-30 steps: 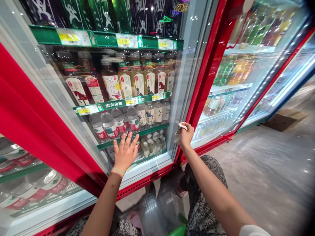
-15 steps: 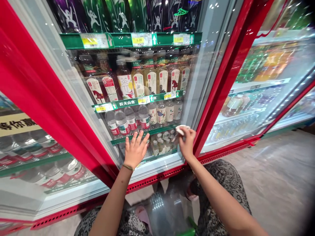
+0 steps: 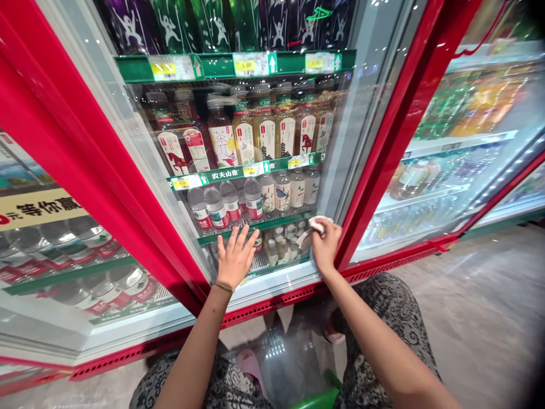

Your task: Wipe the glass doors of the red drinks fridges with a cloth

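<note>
My left hand point(image 3: 235, 257) lies with fingers spread against the glass door point(image 3: 361, 108) of a red-framed drinks fridge, low on the pane. Closed around a crumpled white cloth point(image 3: 320, 223), my right hand point(image 3: 326, 245) is at the lower right of the same pane, near the red frame point(image 3: 374, 153). Part of the cloth hides behind my fingers, and a faint reflection of it shows in the glass. Behind the pane stand shelved drinks: small water bottles point(image 3: 216, 207) with red labels near my left hand and several tea bottles point(image 3: 267, 133) above.
Another fridge with water bottles point(image 3: 102, 292) is on the left, and a lit one with orange drinks point(image 3: 489, 108) on the right. Below are my patterned trouser legs point(image 3: 392, 324), a pink shoe point(image 3: 250, 366), a green object point(image 3: 317, 399) and the grey floor point(image 3: 489, 318).
The view has shifted slightly, moving the shelves a little to the right. My right hand has turned slightly with the cloth; my left hand stays in nearly the same place.
</note>
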### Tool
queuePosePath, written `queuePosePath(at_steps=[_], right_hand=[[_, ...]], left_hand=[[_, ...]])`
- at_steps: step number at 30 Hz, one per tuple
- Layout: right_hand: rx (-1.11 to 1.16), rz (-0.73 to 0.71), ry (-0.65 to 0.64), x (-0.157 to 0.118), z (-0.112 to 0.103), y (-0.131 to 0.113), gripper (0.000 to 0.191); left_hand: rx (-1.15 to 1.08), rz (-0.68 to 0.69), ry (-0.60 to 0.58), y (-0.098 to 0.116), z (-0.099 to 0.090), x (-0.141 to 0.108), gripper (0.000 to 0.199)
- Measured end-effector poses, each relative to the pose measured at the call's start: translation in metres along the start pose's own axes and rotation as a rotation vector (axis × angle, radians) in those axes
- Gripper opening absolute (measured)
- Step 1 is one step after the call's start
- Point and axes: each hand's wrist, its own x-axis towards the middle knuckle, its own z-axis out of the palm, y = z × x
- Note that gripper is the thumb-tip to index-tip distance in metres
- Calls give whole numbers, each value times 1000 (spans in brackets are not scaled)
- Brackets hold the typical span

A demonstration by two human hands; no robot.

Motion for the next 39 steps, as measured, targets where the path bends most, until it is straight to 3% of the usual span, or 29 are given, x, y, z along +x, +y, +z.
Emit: queuePosePath(at_steps=[2,3,7,9,11,13,15,17,19,22,24,26,29,31,33,34,36,39], right_hand=[[15,45,115,18,6,-15,27],[24,25,100,22,12,-25,28],[-14,-273,-289,-10,34,-49,47],[-51,-383,-451,-35,33,-40,52],[-69,-401,-511,-48,23,-20,53],[-55,-348,-477,-42,10,-1,50],[-40,-263,-356,-23,1,5,45],[-38,-182,-192,-3,3,-5,41],[-39,-165,-118,6,14,-25,41],[-2,-278,-305,-9,31,-45,42],[8,-345,-506,-28,32,-41,43],[-9,-326,-566,-41,24,-28,41],[-53,-225,-375,-33,9,-14,35],[-77,-170,-204,-18,10,-21,34],[-69,-165,-143,-9,20,-39,42],[-54,-188,-179,-10,28,-49,46],[-31,-279,-375,-21,43,-64,48],[-48,-391,-664,-49,48,-59,40]], left_hand=[[1,4,1,-1,1,-2,68],[1,4,-2,-1,1,-2,67],[3,-5,-13,-1,-2,-2,67],[25,2,2,-2,-4,-2,66],[50,9,28,-4,-7,-3,65],[58,4,51,-7,-9,-5,64],[48,-8,65,-9,-10,-7,64],[47,-15,82,-10,-10,-8,63],[61,-23,102,-10,-10,-8,60],[90,-46,146,-12,-12,-9,53],[91,-73,163,-14,-14,-10,47],[77,-115,151,-16,-15,-12,41],[78,-161,125,-20,-17,-16,35],[100,-170,128,-21,-18,-19,33],[109,-175,127,-23,-18,-21,32],[103,-179,122,-23,-18,-23,31],[73,-189,108,-24,-19,-24,30],[53,-193,94,-25,-21,-24,30]])
